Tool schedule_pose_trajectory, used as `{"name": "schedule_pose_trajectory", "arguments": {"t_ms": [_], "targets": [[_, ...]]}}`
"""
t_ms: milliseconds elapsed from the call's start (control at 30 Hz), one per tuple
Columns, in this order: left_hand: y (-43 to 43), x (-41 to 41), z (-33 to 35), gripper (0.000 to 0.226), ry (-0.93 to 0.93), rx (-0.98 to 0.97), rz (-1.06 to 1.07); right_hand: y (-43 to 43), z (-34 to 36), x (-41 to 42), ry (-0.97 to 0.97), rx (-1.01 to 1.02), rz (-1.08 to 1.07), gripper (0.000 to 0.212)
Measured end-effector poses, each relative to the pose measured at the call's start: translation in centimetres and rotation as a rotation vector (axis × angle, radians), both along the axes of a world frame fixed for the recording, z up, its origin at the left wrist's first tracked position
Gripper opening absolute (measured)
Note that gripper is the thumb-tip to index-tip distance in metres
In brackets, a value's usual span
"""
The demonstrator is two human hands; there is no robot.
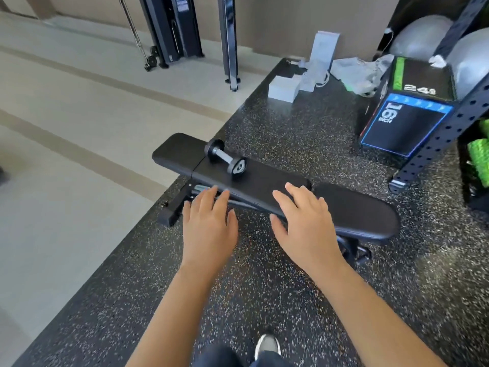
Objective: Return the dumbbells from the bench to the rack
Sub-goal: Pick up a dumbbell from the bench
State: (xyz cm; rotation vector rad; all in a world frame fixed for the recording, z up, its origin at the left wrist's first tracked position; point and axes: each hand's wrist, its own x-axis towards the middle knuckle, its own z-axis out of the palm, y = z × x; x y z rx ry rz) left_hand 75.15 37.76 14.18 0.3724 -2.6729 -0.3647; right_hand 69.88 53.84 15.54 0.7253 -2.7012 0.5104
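On the padded bench (264, 178) lies a round-headed, metal-handled dumbbell (227, 160).

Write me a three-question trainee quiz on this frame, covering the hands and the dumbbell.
1. True or false: the left hand and the right hand are both open and hold nothing.
2. Multiple choice: the dumbbell is A) lying on its side, B) standing on one end, C) gripped in a hand.
3. Short answer: what does the dumbbell rest on?

Key: 1 true; 2 A; 3 the bench.
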Motion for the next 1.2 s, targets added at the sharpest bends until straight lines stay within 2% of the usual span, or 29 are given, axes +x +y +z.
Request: {"name": "schedule_pose_trajectory", "arguments": {"t_ms": [300, 700, 933, 1100, 1200], "targets": [[-8.3, -13.2, -4.6, 0.036, -0.028, 0.095, 0.08, -9.2, -3.1, -15.1, -0.055, 0.064, 0.108, 0.043], [-24.1, -32.3, -10.4, 0.044, -0.108, 0.156, 0.116, -28.2, -9.0, -34.8, -0.18, 0.131, 0.268, 0.049], [-28.1, -38.2, -16.9, 0.046, -0.21, 0.227, 0.203, -30.4, -16.4, -42.3, -0.273, 0.164, 0.298, 0.046], [-26.9, -41.0, -22.3, 0.047, -0.284, 0.305, 0.22, -30.5, -22.7, -45.6, -0.357, 0.23, 0.313, 0.052], [-24.9, -42.1, -25.6, 0.048, -0.332, 0.361, 0.228, -30.2, -26.9, -46.7, -0.424, 0.303, 0.35, 0.047]]}}
